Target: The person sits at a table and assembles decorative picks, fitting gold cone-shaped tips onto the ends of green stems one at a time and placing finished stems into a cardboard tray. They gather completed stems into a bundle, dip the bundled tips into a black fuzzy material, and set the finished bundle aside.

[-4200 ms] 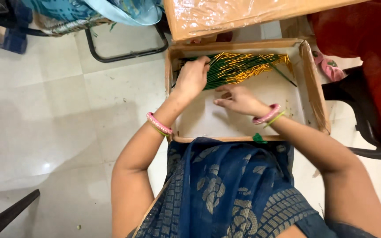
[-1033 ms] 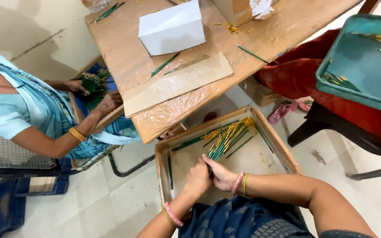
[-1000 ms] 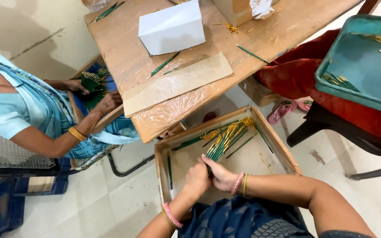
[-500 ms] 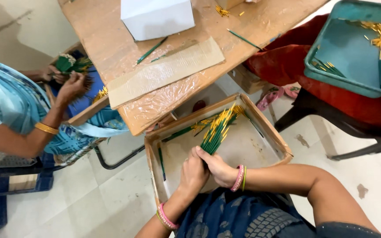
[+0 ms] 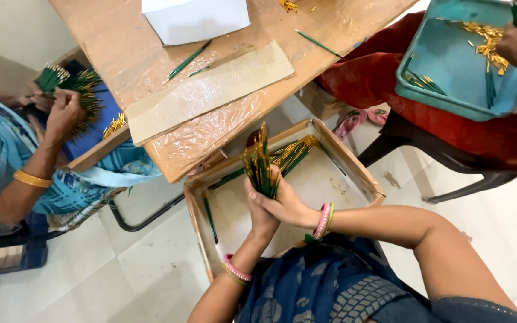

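Observation:
A bunch of thin green sticks with gold tips (image 5: 261, 167) stands upright over a shallow cardboard tray (image 5: 360, 176) on my lap. My left hand (image 5: 260, 210) and my right hand (image 5: 283, 202) are pressed together around the bunch's lower end, gripping it. More green and gold sticks (image 5: 291, 154) lie in the tray's far corner, and single sticks (image 5: 209, 211) lie along its left side.
A plastic-covered wooden table (image 5: 151, 48) holds a white box (image 5: 195, 18), a cardboard strip (image 5: 210, 90) and loose sticks. A person at the left (image 5: 61, 113) holds a stick bundle. Another at the right holds a teal tray (image 5: 450, 66).
Both hands gathered sticks from the tray floor, closed on a bunch and lifted it upright. The view swung up and left to take in the table and the neighbours.

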